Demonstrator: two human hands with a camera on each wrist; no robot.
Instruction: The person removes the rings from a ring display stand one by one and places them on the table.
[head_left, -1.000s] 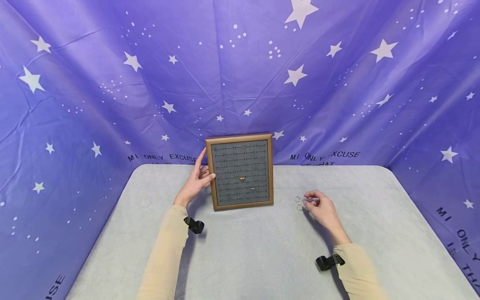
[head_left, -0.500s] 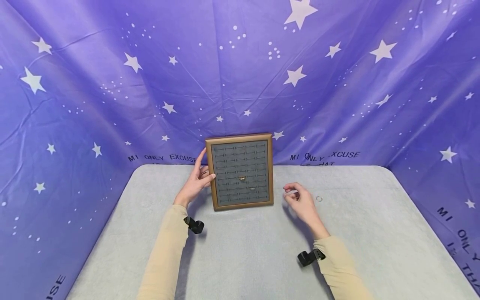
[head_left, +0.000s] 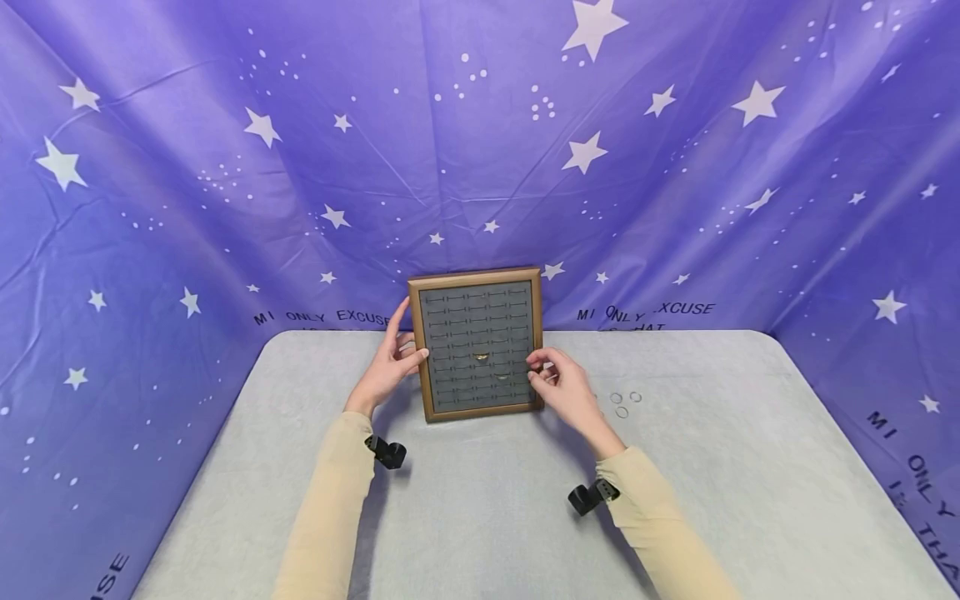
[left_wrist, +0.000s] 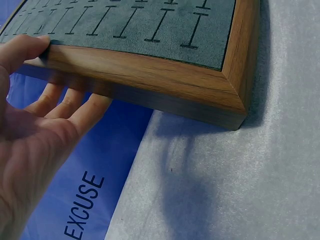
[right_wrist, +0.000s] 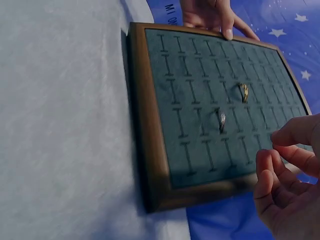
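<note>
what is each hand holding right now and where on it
The left hand grips the ring display board by its left frame edge, thumb in front. Whether the right hand pinches a ring cannot be told.

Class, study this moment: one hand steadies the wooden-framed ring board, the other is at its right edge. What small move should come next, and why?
Probably the right hand should ease its pinched fingertips onto a free slit in the grey felt ring board. The left hand already props the board's wooden frame upright, two rings sit in slits, and most slits beside them are bare.
</note>
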